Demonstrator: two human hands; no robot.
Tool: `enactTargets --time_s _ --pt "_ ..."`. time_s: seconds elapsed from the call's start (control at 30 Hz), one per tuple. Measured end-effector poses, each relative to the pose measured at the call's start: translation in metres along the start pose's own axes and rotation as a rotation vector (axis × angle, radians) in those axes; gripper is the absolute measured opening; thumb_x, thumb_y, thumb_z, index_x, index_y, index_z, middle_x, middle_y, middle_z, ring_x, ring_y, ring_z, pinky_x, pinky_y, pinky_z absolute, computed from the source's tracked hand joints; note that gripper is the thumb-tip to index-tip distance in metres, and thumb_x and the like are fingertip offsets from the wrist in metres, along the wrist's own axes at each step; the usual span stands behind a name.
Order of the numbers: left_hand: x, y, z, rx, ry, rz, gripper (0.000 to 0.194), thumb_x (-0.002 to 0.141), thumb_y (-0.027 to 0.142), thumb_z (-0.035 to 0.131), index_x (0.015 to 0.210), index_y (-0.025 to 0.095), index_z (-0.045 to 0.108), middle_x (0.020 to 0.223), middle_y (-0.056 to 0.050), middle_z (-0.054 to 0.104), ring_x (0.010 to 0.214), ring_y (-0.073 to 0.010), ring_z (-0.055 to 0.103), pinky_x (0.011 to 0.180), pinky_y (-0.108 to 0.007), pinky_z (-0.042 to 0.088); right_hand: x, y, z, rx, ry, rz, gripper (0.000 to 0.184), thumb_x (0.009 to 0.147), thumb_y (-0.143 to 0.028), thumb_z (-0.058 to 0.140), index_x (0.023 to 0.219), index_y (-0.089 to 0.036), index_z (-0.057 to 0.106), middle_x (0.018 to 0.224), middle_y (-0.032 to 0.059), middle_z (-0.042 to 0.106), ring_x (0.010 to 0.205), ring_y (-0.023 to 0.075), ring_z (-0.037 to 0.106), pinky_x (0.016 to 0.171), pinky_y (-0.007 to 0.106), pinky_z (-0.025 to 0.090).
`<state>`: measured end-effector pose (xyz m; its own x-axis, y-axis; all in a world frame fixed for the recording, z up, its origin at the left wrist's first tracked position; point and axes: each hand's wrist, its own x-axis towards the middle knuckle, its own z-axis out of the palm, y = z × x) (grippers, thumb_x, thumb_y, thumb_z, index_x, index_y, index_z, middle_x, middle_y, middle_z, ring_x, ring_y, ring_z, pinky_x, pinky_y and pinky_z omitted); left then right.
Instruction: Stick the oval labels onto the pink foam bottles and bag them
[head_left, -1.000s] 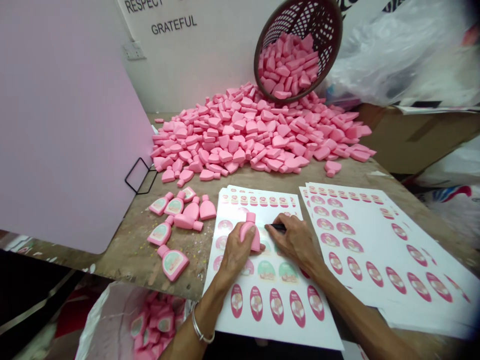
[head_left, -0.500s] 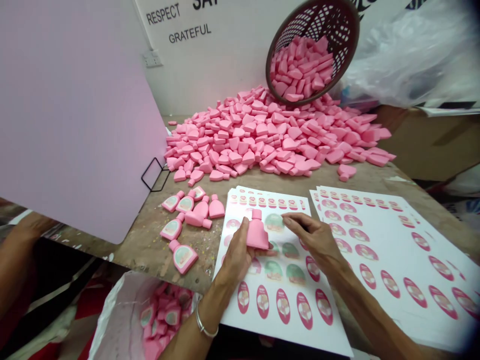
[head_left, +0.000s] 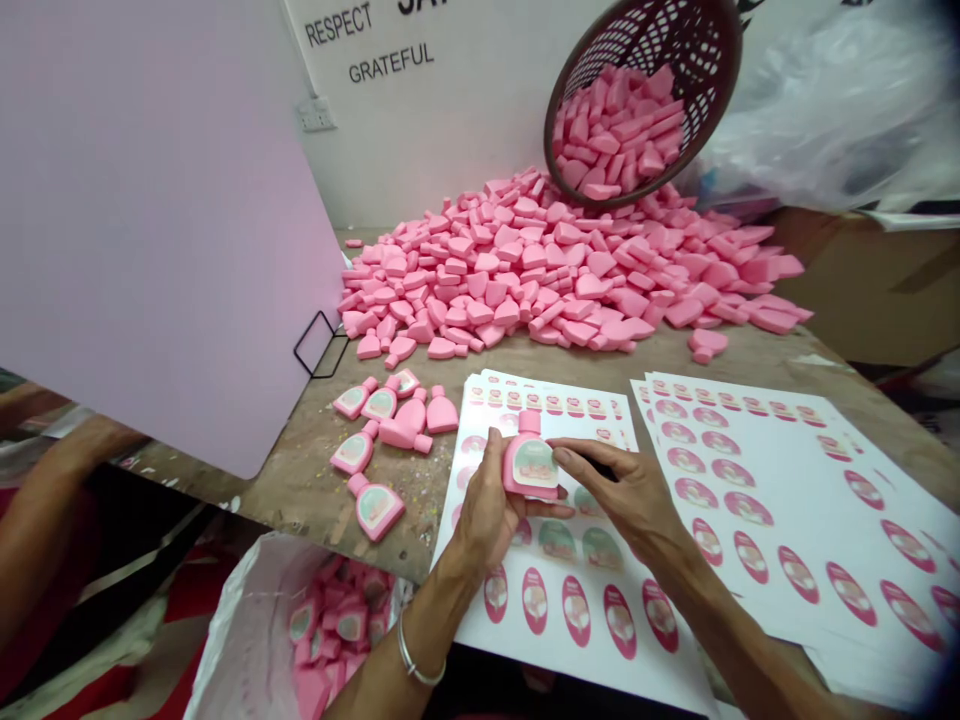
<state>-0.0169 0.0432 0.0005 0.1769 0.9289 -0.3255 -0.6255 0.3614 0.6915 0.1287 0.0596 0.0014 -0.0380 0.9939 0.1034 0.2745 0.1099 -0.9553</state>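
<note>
My left hand [head_left: 489, 510] grips a pink foam bottle-shaped piece [head_left: 530, 462], which has a pale green and cream label on its face. My right hand [head_left: 626, 490] is next to it, with its fingertips at the label's edge and a black pen-like tool [head_left: 600, 467] partly hidden under the fingers. Both hands are over a stack of printed sticker sheets [head_left: 577, 668] with oval pink and green labels. Several labelled foam bottles [head_left: 375, 506] and unlabelled ones [head_left: 442, 411] lie on the table to the left.
A tilted brown basket [head_left: 645, 100] spills a large heap of pink foam pieces [head_left: 540, 270] across the wooden table [head_left: 300, 470]. A second sticker stack [head_left: 787, 520] lies right. A white sack [head_left: 247, 630] below holds labelled pieces. A pink board [head_left: 150, 220] stands left, with another person's forearm [head_left: 60, 470] beyond it.
The foam piece has turned in my left hand and now shows a label on its face. My right fingers have moved onto it. The other person's forearm reaches further into view at left.
</note>
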Motion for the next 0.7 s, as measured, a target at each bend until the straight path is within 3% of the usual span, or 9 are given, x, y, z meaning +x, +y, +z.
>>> enactTargets --time_s 0.3,0.43,0.5,0.6,0.63,0.7 --pt "0.001 0.001 -0.001 -0.027 -0.025 -0.001 0.051 0.092 0.054 0.041 0.101 0.009 0.065 0.086 -0.010 0.070 0.078 -0.0210 0.068 0.073 -0.038 0.059 0.000 -0.004 0.006 -0.080 0.046 -0.063 0.023 0.077 -0.043 0.067 0.085 -0.024 0.077 0.081 0.0026 0.075 0.074 0.0213 0.069 0.067 0.033 0.056" --pt "0.001 0.000 -0.007 0.025 -0.111 0.041 0.035 0.083 0.041 0.064 0.102 0.012 0.061 0.089 -0.007 0.067 0.080 -0.0186 0.066 0.077 -0.036 0.057 0.000 0.001 0.003 -0.199 0.047 -0.134 0.027 0.080 -0.044 0.063 0.090 -0.022 0.075 0.082 0.0046 0.074 0.071 0.0201 0.067 0.064 0.032 0.054" --pt "-0.001 0.000 -0.009 0.081 -0.126 0.075 0.033 0.077 0.030 0.072 0.102 0.013 0.059 0.088 -0.004 0.064 0.079 -0.0165 0.065 0.077 -0.035 0.057 0.002 0.005 -0.003 -0.378 0.087 -0.202 0.032 0.080 -0.046 0.064 0.096 -0.021 0.074 0.083 0.0072 0.073 0.074 0.0232 0.066 0.070 0.038 0.053" --pt "-0.005 0.002 -0.009 0.119 -0.132 0.085 0.032 0.077 0.028 0.071 0.101 0.014 0.057 0.089 -0.004 0.062 0.081 -0.0163 0.064 0.080 -0.037 0.056 0.005 0.005 -0.008 -0.566 0.210 -0.240 0.049 0.072 -0.051 0.070 0.109 -0.019 0.069 0.096 0.0121 0.072 0.092 0.0314 0.065 0.083 0.048 0.049" --pt "-0.006 0.002 -0.007 0.132 -0.149 0.075 0.031 0.077 0.028 0.070 0.101 0.014 0.057 0.089 -0.004 0.062 0.083 -0.0166 0.063 0.082 -0.038 0.055 0.006 0.004 -0.007 -0.533 0.203 -0.217 0.057 0.069 -0.052 0.072 0.116 -0.020 0.066 0.104 0.0126 0.070 0.097 0.0323 0.064 0.085 0.048 0.049" --pt "-0.010 0.003 -0.002 0.175 -0.202 0.034 0.033 0.075 0.025 0.071 0.104 0.015 0.057 0.090 -0.004 0.063 0.083 -0.0164 0.063 0.082 -0.038 0.055 0.010 0.001 -0.001 -0.355 0.060 -0.138 0.067 0.067 -0.052 0.073 0.125 -0.022 0.059 0.116 0.0112 0.067 0.102 0.0297 0.064 0.084 0.043 0.052"
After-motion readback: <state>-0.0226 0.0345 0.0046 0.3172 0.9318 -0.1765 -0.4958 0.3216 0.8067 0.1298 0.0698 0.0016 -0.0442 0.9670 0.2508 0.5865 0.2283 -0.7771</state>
